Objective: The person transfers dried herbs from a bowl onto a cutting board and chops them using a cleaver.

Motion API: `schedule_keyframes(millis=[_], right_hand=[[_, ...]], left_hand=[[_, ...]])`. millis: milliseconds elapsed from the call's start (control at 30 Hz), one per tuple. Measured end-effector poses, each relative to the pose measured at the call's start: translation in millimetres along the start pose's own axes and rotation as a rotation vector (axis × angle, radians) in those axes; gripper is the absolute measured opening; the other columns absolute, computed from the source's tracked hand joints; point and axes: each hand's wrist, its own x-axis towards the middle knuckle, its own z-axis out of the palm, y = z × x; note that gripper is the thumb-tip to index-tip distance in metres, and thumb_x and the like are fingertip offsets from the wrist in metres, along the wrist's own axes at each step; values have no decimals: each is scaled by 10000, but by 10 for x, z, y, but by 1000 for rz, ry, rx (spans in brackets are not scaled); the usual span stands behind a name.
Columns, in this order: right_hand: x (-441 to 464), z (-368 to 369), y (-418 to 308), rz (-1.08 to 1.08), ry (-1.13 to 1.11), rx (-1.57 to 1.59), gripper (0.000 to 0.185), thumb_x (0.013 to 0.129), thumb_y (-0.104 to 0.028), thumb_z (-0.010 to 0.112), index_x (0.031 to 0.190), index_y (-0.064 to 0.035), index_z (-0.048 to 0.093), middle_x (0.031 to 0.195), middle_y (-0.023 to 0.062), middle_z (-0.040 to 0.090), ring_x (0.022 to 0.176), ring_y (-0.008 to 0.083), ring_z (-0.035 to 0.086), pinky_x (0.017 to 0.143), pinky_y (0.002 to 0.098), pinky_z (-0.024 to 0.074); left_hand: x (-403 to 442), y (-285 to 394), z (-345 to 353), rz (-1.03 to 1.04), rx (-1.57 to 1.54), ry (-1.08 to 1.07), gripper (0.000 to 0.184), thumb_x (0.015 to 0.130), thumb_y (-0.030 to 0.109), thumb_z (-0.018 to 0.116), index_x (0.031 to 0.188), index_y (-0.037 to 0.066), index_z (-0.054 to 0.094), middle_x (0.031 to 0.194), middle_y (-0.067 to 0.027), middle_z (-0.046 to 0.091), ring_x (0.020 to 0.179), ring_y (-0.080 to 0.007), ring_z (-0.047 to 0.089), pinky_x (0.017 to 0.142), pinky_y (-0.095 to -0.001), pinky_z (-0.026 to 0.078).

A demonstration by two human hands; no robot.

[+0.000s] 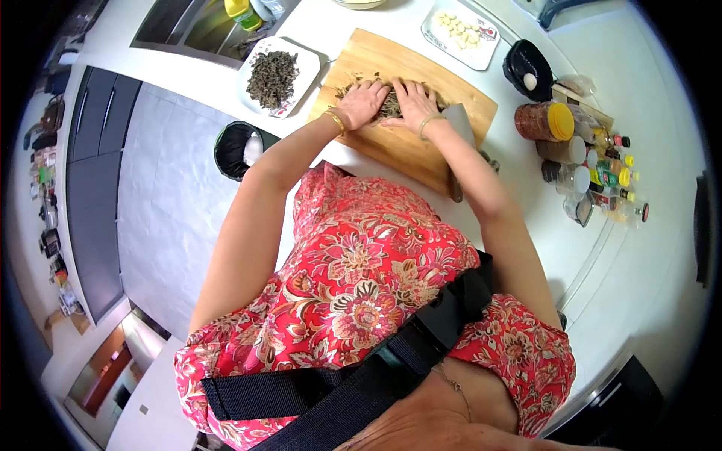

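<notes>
My left hand point(362, 105) lies with fingers stretched out over a heap of dark shredded greens point(390, 107) on a wooden cutting board point(376, 56). Beside it, my right hand point(416, 105) rests on the same heap, its fingers spread. The two hands almost meet at the fingertips. A cleaver point(459, 125) lies on the board's right part, partly hidden under my right forearm. To the left of the board is a white plate point(304, 75) holding a pile of dark chopped greens point(273, 79).
A plate point(482, 59) of peeled garlic cloves point(456, 30) stands behind the board. On the right are a black bowl point(519, 68), a jar with a yellow lid point(543, 122) and several bottles. A sink point(188, 30) and a black-lined bin point(229, 154) are on the left.
</notes>
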Motion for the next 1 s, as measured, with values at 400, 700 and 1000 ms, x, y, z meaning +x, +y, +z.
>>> schedule_keyframes(millis=[400,700,1000], right_hand=[[-64,397,185,-65,210,-108,314,794,-86,457,1105,-95,496,1028,132,493,1045,272,428,832,470,333],[-89,393,217,-53,191,-90,320,782,-81,475,1101,-89,495,1015,135,493,1045,274,427,830,458,334],[-95,455,268,-35,194,-104,363,760,-104,542,1119,-95,494,1021,135,495,1032,272,435,828,444,338]], left_hand=[[-679,-38,-286,-245,-550,603,607,694,214,708,1209,34,440,1161,-189,473,1102,-335,456,944,-386,373],[-863,88,462,-784,-742,241,512,689,248,738,1017,-59,490,864,-154,621,730,-219,627,686,-299,497],[-606,105,432,-915,-1011,358,362,739,79,532,1055,-89,481,947,-204,613,885,-272,604,777,-329,469]])
